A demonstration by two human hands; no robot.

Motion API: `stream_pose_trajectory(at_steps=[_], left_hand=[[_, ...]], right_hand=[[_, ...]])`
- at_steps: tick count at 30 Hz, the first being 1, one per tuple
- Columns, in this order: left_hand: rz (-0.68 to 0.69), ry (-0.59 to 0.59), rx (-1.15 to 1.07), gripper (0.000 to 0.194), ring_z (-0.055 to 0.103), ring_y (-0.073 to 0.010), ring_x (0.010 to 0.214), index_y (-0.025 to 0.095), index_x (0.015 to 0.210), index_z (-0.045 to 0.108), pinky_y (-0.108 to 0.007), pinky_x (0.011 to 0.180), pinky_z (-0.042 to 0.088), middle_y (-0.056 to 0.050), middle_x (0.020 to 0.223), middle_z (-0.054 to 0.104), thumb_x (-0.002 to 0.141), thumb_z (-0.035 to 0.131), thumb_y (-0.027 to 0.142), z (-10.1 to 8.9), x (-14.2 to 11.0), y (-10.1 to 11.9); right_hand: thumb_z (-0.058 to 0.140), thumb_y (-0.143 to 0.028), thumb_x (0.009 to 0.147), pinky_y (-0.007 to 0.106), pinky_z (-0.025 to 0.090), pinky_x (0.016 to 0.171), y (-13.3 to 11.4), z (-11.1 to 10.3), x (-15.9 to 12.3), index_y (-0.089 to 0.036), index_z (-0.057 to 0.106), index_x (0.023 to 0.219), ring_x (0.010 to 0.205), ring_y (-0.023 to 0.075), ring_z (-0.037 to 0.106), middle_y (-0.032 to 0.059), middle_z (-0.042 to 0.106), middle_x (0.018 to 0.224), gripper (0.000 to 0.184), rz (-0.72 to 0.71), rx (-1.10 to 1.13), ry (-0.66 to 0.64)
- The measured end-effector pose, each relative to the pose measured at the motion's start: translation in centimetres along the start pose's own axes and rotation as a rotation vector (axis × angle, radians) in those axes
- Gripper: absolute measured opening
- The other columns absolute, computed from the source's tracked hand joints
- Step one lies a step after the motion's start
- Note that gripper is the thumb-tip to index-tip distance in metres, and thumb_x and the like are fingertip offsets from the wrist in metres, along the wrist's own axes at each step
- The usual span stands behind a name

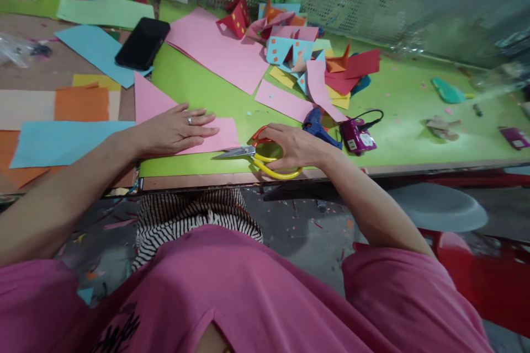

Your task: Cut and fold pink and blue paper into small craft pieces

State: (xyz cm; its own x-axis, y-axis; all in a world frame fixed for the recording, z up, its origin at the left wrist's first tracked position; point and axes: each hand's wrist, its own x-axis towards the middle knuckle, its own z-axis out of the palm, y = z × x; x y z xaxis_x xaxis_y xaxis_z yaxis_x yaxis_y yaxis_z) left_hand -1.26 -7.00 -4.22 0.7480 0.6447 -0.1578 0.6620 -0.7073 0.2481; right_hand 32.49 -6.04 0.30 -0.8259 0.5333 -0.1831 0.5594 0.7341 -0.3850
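My left hand [176,131] lies flat with its fingers stretched out, pressing on a folded pink sheet of paper [226,129] near the table's front edge. One corner of the pink paper sticks up behind my wrist. To its right, my right hand [292,146] has its fingers and thumb at the handles of a pair of scissors [244,152], one handle red and the other yellow. The scissors lie low over the green tabletop, blades pointing left and nearly closed, their tip close to the paper's lower edge. Beyond my right hand rests a blue glue gun [318,126].
A purple device [358,136] with a black cable sits right of the glue gun. Behind are a large pink sheet [219,49], a heap of folded paper shapes [293,47] and a black phone [143,43]. Blue paper [70,140] and orange paper [80,103] lie left. A mesh panel [351,0] borders the back.
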Motion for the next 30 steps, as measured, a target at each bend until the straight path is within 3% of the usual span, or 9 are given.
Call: stream_pose_trajectory(at_steps=[14, 21, 26, 30], left_hand=[[-0.028, -0.032, 0.005, 0.055, 0.018, -0.0250, 0.159, 0.034, 0.158, 0.039, -0.051, 0.125, 0.011, 0.000, 0.172, 0.023, 0.108, 0.018, 0.048, -0.4, -0.1, 0.5], [-0.123, 0.049, -0.028, 0.058, 0.019, -0.0332, 0.158, 0.026, 0.159, 0.037, -0.055, 0.123, 0.018, -0.010, 0.172, 0.022, 0.107, 0.022, 0.047, -0.3, 1.6, 2.5], [0.016, 0.120, -0.049, 0.055, 0.022, -0.0291, 0.157, 0.024, 0.149, 0.053, -0.049, 0.124, 0.022, -0.009, 0.167, 0.035, 0.106, 0.024, 0.042, -0.4, 0.3, 0.6], [-0.028, 0.086, -0.066, 0.055, 0.031, -0.0251, 0.154, 0.027, 0.148, 0.053, -0.050, 0.123, 0.023, -0.005, 0.164, 0.041, 0.107, 0.022, 0.043, 0.3, -1.5, -0.6]], right_hand=[[0.073, -0.038, 0.077, 0.044, 0.051, 0.095, -1.0, 1.1, 1.0, -0.021, 0.056, 0.125, 0.110, 0.0297, 0.063, 0.0123, 0.067, 0.120, 0.054, -0.048, -0.022, 0.059], [0.073, -0.031, 0.078, 0.047, 0.051, 0.098, 0.5, -0.7, 0.0, -0.022, 0.060, 0.124, 0.113, 0.0310, 0.063, 0.0123, 0.067, 0.122, 0.048, 0.032, -0.028, 0.027], [0.074, -0.031, 0.079, 0.047, 0.050, 0.101, 1.7, -1.0, -0.1, -0.022, 0.060, 0.124, 0.116, 0.0301, 0.062, 0.0111, 0.067, 0.125, 0.048, 0.002, 0.050, 0.013], [0.075, -0.036, 0.078, 0.048, 0.049, 0.102, 1.6, -0.7, 0.9, -0.021, 0.060, 0.125, 0.115, 0.0308, 0.061, 0.0121, 0.066, 0.124, 0.051, -0.051, 0.083, 0.007]])
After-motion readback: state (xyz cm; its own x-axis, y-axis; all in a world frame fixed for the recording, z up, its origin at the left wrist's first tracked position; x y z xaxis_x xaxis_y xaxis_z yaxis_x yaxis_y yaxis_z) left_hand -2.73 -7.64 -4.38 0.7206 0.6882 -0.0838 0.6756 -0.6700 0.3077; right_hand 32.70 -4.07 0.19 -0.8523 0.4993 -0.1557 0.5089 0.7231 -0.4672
